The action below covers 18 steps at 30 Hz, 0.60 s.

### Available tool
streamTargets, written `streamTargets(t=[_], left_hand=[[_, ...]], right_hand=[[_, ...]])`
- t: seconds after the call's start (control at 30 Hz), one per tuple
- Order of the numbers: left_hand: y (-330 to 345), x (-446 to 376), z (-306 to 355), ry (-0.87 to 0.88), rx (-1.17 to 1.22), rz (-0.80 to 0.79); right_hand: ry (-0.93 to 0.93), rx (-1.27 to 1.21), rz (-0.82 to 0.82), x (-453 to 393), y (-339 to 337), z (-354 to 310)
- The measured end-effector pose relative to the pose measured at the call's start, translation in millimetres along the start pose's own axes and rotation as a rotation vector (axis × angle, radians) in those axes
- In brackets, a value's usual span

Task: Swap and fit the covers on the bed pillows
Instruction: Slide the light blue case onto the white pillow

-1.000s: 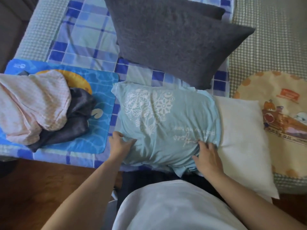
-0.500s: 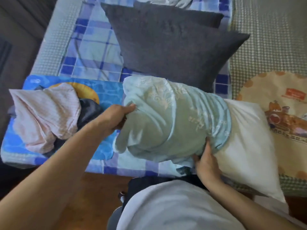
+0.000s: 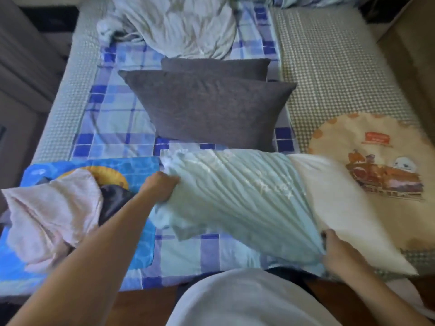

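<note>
Far left of frame: a pink cloth (image 3: 47,212) is seen heaped over a dark garment (image 3: 113,196) on a blue printed mat (image 3: 138,170). Left of centre: the left hand (image 3: 160,188) is closed in a fistful of the pale green cover (image 3: 237,198) at its left end. The cover is drawn over roughly the left half of the white pillow (image 3: 341,208); diagonal stretch folds are noted. The pillow's long axis runs left to right across the lower middle of the frame, on the plaid bedsheet (image 3: 113,118), bare end pointing right and slightly down. Above centre, two grey pillows (image 3: 211,107) are stacked. Lower right: the right hand (image 3: 341,252) is seen pinching the cover's open hem. Far right: a cartoon-print cushion (image 3: 376,175).
</note>
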<state>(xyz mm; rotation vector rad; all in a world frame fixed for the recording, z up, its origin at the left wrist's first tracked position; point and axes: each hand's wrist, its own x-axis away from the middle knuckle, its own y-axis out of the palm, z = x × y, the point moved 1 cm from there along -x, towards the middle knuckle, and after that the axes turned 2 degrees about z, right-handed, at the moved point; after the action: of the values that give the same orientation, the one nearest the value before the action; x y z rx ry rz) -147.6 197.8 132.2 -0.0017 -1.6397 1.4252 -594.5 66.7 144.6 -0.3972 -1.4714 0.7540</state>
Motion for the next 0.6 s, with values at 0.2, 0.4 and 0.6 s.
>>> streamTargets(t=[0.2,0.4,0.6], left_hand=[[122,62,-84,-0.24,0.175,-0.181],[146,85,-69,-0.326,0.256,0.051],[153,78,-38,-0.236,-0.031,0.165]], right_hand=[[-0.077,-0.365,0.216,-56,-36,-76],[-0.146,-0.498,0.172,-99,-46,-174],[0.104,-0.329,0.518,-150,-99,-94]])
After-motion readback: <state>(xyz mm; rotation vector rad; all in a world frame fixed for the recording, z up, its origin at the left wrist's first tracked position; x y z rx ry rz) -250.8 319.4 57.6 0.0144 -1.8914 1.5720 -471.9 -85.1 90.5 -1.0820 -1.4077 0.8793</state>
